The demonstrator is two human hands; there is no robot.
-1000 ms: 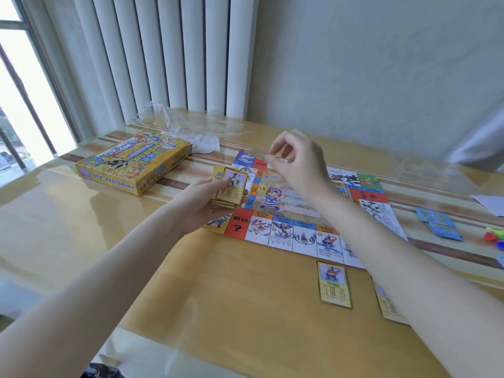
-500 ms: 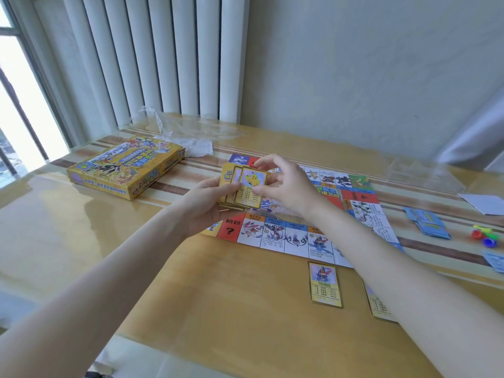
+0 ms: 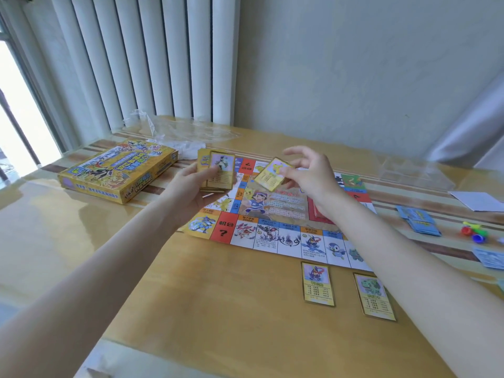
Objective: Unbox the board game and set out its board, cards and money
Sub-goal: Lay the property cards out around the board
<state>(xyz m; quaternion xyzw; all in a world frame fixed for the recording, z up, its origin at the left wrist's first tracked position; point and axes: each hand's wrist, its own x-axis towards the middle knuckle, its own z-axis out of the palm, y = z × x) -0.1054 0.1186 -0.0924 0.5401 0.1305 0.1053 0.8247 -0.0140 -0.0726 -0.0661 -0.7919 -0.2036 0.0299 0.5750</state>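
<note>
White radiator [image 3: 152,58], perhaps plastic wrap [image 3: 174,129]

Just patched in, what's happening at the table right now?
A person is dealing out the game's cards. The left hand grips the yellow card stack, while the right hand pinches a single card above the unfolded board. Two cards already lie face up on the table along the board's near edge. The game box sits to the left, and blue cards and small coloured pieces lie to the right.
</note>
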